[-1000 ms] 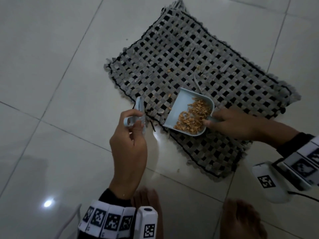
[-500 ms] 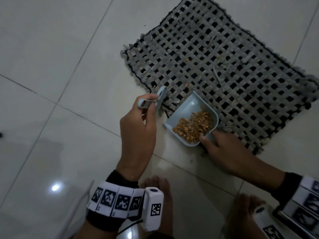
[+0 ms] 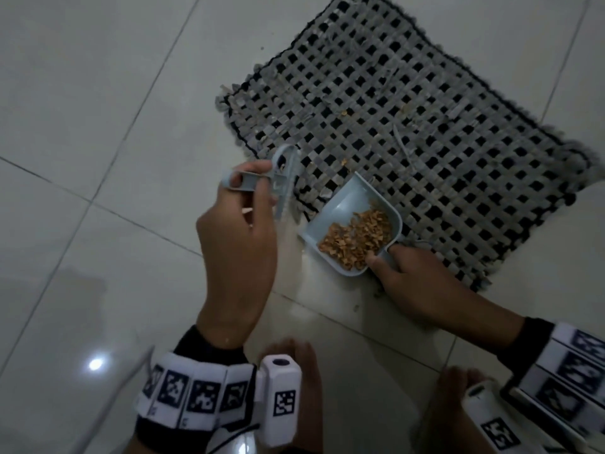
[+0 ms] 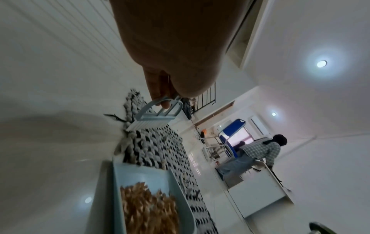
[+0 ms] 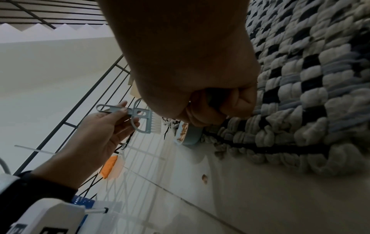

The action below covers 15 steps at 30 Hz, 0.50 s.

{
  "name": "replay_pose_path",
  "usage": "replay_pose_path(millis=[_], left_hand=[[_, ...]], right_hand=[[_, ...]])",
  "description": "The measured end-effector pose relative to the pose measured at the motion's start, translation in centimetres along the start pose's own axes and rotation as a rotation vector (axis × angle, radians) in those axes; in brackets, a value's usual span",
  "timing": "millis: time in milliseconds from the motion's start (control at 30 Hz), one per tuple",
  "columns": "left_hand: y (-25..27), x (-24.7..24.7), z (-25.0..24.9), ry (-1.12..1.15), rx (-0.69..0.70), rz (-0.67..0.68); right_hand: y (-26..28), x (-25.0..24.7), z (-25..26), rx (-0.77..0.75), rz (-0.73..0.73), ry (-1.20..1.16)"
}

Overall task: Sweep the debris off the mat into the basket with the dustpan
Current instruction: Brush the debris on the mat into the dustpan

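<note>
A grey-and-black woven mat (image 3: 409, 132) lies on the tiled floor. The pale blue dustpan (image 3: 340, 208) sits at the mat's near-left edge, half on the tiles, with a heap of orange-brown debris (image 3: 357, 237) in it. My right hand (image 3: 402, 273) grips the dustpan's handle, which is hidden under the fingers. My left hand (image 3: 242, 204) pinches the handle of a small pale blue brush (image 3: 281, 181), held above the floor just left of the dustpan. A few crumbs (image 3: 343, 162) still lie on the mat. The brush (image 4: 156, 114) and dustpan (image 4: 140, 182) also show in the left wrist view. No basket is in view.
Pale floor tiles (image 3: 98, 158) surround the mat. My bare feet (image 3: 294, 371) are at the bottom of the head view. In the left wrist view another person (image 4: 258, 152) bends over a white cabinet far off. An orange object (image 5: 109, 166) lies on the floor beyond my left hand.
My right hand has drawn the loaded dustpan back to the mat's near-left edge, partly onto the tiles. My left hand has lifted the brush up off the mat.
</note>
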<state>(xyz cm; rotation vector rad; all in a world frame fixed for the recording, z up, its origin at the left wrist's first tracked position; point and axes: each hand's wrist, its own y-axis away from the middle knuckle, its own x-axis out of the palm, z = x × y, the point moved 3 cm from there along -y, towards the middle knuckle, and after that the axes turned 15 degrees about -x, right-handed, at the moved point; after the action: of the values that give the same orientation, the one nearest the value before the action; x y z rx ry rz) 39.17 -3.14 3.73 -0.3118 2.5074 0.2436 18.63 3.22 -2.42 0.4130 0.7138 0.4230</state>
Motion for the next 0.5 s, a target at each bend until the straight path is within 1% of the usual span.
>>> replay_pose_path(millis=[67, 133, 333, 433, 500], left_hand=[[-0.8, -0.5, 0.1, -0.01, -0.015, -0.031], [-1.0, -0.2, 0.4, -0.054, 0.007, -0.022], [0.7, 3.5, 0.2, -0.289, 0.147, 0.186], [1.4, 4.1, -0.8, -0.261, 0.143, 0.299], [1.1, 3.3, -1.4, -0.194, 0.119, 0.309]], right_hand=[[-0.1, 0.0, -0.1, 0.001, 0.009, -0.041], [-0.1, 0.0, -0.3, -0.002, 0.007, -0.056], [-0.3, -0.2, -0.1, 0.002, 0.025, -0.11], [-0.3, -0.3, -0.2, -0.005, 0.027, -0.115], [-0.4, -0.2, -0.5, -0.01, 0.022, -0.098]])
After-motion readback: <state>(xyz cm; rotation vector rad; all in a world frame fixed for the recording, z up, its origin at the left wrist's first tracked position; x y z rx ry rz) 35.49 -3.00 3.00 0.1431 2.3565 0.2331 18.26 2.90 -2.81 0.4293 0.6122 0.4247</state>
